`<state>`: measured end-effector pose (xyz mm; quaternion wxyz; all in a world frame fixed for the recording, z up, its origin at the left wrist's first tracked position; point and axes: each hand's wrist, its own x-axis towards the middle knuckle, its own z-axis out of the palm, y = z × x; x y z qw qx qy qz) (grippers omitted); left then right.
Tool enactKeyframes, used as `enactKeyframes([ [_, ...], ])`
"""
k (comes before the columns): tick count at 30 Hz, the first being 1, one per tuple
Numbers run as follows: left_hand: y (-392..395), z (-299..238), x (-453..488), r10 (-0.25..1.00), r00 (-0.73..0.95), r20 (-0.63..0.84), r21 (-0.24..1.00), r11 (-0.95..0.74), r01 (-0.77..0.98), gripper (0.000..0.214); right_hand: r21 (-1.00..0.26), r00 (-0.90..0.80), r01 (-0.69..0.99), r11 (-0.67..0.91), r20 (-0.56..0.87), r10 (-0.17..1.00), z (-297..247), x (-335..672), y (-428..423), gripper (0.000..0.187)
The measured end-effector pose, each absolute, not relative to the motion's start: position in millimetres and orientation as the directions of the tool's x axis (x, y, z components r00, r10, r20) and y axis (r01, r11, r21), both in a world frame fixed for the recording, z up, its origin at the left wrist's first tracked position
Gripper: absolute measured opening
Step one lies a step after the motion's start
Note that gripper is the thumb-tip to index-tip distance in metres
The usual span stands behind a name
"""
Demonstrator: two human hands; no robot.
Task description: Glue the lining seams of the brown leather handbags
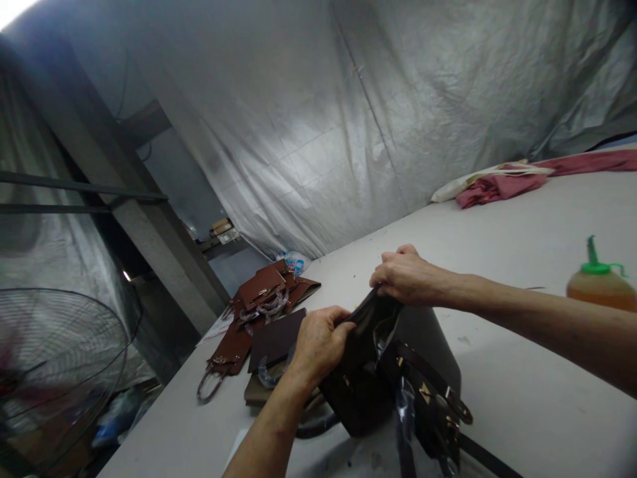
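Note:
A dark brown handbag [423,358] with straps and gold studs lies on the white table [522,398] in front of me. My left hand [318,342] is closed on the near edge of the bag's opening. My right hand [411,275] is closed on the far edge of the same opening, and the mouth of the bag gapes between them. Clear plastic wrap shows inside the bag and hangs at its front.
Several reddish-brown bags [259,305] lie piled at the table's left end, with a dark flat panel [273,338] beside them. A bottle with a green nozzle [600,285] stands at the right. Pink cloth [502,186] lies at the far edge. A fan [54,372] stands at the left.

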<state>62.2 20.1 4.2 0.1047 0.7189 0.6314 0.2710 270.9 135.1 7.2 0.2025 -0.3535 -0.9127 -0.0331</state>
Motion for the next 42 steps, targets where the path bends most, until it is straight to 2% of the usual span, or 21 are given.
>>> enactKeyframes([
  [3,19.4,8.8,63.1,0.97,0.055,0.238,0.447,-0.16,0.88,0.017,-0.05,-0.688,0.645,0.763,0.396,0.607,3.5,269.8,139.0,0.015],
  [7,30.9,20.9,71.7,0.986,0.068,0.151,0.349,-0.118,0.93,0.011,-0.021,-0.704,0.633,0.774,0.398,0.588,-0.3,262.3,142.9,0.027],
  [11,58.6,26.4,89.7,0.981,0.111,0.157,0.299,-0.155,0.942,0.019,-0.035,-0.691,0.647,0.762,0.395,0.605,1.7,257.2,139.6,0.018],
  [14,75.3,23.4,95.2,0.973,0.124,0.197,0.258,-0.173,0.95,0.013,-0.076,-0.667,0.659,0.748,0.401,0.628,3.5,266.6,134.9,0.017],
  [19,76.0,19.7,82.7,0.97,0.076,0.231,0.279,-0.141,0.95,0.008,-0.124,-0.623,0.696,0.707,0.385,0.681,4.6,291.3,132.0,0.022],
  [22,70.2,20.9,78.5,0.973,0.07,0.221,0.294,-0.135,0.946,0.008,-0.14,-0.607,0.708,0.692,0.38,0.698,6.1,294.5,133.7,0.019],
  [26,65.8,20.8,79.1,0.975,0.065,0.212,0.321,-0.132,0.938,0.007,-0.15,-0.579,0.723,0.675,0.402,0.709,6.4,289.4,139.1,0.031],
  [31,63.9,18.9,77.1,0.979,0.041,0.198,0.36,-0.112,0.926,0.009,-0.123,-0.602,0.709,0.694,0.406,0.687,6.1,286.4,142.1,0.022],
  [35,62.7,18.6,76.2,0.98,0.05,0.194,0.37,-0.12,0.921,0.011,-0.1,-0.622,0.696,0.711,0.411,0.667,7.4,286.2,140.5,0.023],
  [42,63.3,16.4,76.4,0.972,0.113,0.204,0.314,-0.174,0.933,0.025,-0.108,-0.614,0.669,0.736,0.478,0.628,4.2,286.9,139.3,0.024],
])
